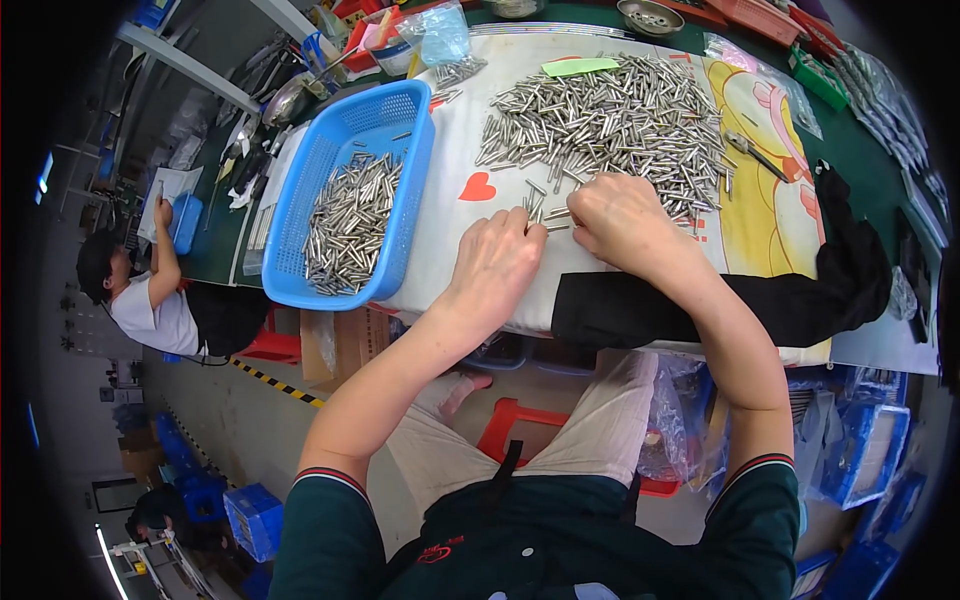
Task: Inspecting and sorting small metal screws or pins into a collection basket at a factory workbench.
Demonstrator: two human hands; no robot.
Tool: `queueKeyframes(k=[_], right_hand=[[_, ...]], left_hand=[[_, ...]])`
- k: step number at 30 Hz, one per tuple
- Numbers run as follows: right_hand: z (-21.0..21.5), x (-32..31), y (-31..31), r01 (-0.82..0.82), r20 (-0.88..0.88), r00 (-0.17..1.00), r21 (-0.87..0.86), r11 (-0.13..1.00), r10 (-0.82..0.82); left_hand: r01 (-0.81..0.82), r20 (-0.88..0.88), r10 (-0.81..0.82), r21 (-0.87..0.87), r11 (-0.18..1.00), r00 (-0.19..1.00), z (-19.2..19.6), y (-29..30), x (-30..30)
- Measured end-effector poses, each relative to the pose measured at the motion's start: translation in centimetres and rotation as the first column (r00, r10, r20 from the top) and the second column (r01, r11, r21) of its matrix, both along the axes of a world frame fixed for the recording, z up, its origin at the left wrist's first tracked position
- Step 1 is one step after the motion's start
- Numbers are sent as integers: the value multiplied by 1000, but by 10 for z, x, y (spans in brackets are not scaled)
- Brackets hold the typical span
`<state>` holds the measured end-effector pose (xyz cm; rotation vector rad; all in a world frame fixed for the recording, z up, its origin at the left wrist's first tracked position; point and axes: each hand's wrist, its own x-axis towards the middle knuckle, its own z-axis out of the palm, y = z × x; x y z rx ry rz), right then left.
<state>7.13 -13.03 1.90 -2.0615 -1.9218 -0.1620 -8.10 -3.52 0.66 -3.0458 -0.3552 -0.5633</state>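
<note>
Pins (610,125) of bare, silvery metal, short, slim and shiny, lie in a broad loose heap at the far middle of the table in the head view, pointing every which way, with a few strays at its near edge. More of the same kind fill the lower part of a blue plastic basket (417,215) with meshed walls, left of the heap. The left hand (498,258) is curled nearly closed, its fingertips pinching what looks like a single pin. The right hand (622,222) is bent into a loose fist just beside the heap; whether it grips anything cannot be told. Beneath them spreads a white cloth (450,215) printed with a red heart and a yellow cartoon figure. A green slip (580,66) tops the heap, pliers (757,156) lie to its right, and a black garment (690,310) drapes the near edge. Beyond, a person (155,300) in white sits at the left, above a grey floor (270,410) with striped tape; blue crates (253,522) stand farther back.
</note>
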Motion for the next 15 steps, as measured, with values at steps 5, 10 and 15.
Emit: queueKeyframes(k=[5,10,15], right_hand=[[5,-1,-2,53,16,999,-74,996,-52],[1,-1,-2,68,134,989,-14,998,-65],[5,3,1,37,113,993,-117,992,-24]], left_hand=[[95,90,-95,0,995,991,-4,12,2],[139,150,-133,-32,990,980,-3,18,5],[189,200,-177,-42,981,964,-2,8,18]])
